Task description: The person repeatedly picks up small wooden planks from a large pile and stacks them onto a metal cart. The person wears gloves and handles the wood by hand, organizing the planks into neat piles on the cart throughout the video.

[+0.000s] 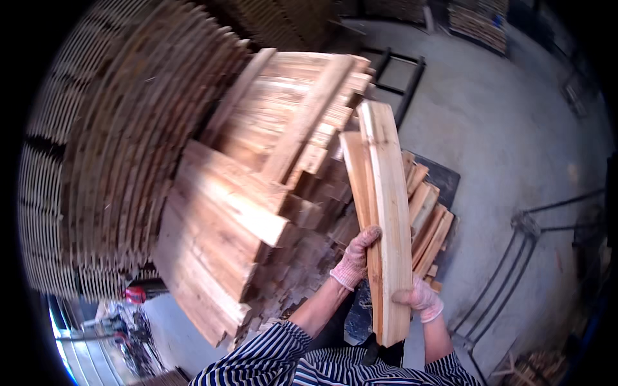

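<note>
Two long wooden boards (388,193), pale and lying face against face, are held up in front of my body. My left hand (355,257), in a pinkish work glove, grips their left edge about midway along. Lower down on the right edge, my gloved right hand (421,298) has its thumb on the top face and its fingers partly hidden. The boards fan slightly apart at the far end. To the left stands a big stack of boards (222,225), with two crosswise strips on its far part.
Loose shorter boards (428,219) lie on a dark platform (444,177) to the right. Tall racks of stacked slats (141,128) rise at the far left. A black metal frame (402,80) stands beyond, and thin metal bars (508,270) cross the floor at right.
</note>
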A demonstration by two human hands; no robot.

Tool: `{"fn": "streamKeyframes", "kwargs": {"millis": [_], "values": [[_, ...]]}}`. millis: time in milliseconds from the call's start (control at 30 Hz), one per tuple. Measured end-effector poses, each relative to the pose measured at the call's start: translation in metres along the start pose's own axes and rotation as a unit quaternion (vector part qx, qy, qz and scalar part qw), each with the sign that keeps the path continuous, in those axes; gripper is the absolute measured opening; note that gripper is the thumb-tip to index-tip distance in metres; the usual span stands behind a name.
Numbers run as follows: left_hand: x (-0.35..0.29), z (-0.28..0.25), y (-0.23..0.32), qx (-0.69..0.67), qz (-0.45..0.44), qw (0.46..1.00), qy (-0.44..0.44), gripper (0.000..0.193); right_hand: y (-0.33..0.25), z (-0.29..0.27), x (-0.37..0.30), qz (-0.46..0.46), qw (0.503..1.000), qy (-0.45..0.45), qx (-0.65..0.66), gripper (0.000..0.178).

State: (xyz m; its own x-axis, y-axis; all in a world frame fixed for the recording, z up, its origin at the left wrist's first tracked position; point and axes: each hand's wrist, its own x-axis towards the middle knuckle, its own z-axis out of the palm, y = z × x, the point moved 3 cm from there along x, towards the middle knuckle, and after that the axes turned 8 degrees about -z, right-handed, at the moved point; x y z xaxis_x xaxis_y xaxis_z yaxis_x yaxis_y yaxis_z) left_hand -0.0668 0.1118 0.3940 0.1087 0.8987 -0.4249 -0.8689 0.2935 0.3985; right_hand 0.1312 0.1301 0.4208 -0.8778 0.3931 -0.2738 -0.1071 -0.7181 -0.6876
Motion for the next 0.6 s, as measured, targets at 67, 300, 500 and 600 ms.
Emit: {"fn": "streamKeyframes", "kwargs": {"millis": [67,300,500,600], "values": [[-0.033,0.044,0.054,-0.021,0.089,0.996,-0.010,0.080,-0.051,0.050,0.034,-0.020,0.990,-0.050,-0.128,0.103],[-0.123,0.059,0.176,-0.057,0.292,0.942,0.158,0.081,-0.147,0.232,0.164,-0.098,0.777,-0.037,-0.621,0.106],[-0.186,0.024,0.237,-0.106,0.350,0.912,0.188,0.072,-0.156,0.248,0.331,-0.133,0.626,-0.058,-0.766,0.061],[-0.198,0.009,0.251,-0.133,0.343,0.921,0.128,0.074,-0.152,0.237,0.408,-0.182,0.535,-0.074,-0.821,0.055]]}}
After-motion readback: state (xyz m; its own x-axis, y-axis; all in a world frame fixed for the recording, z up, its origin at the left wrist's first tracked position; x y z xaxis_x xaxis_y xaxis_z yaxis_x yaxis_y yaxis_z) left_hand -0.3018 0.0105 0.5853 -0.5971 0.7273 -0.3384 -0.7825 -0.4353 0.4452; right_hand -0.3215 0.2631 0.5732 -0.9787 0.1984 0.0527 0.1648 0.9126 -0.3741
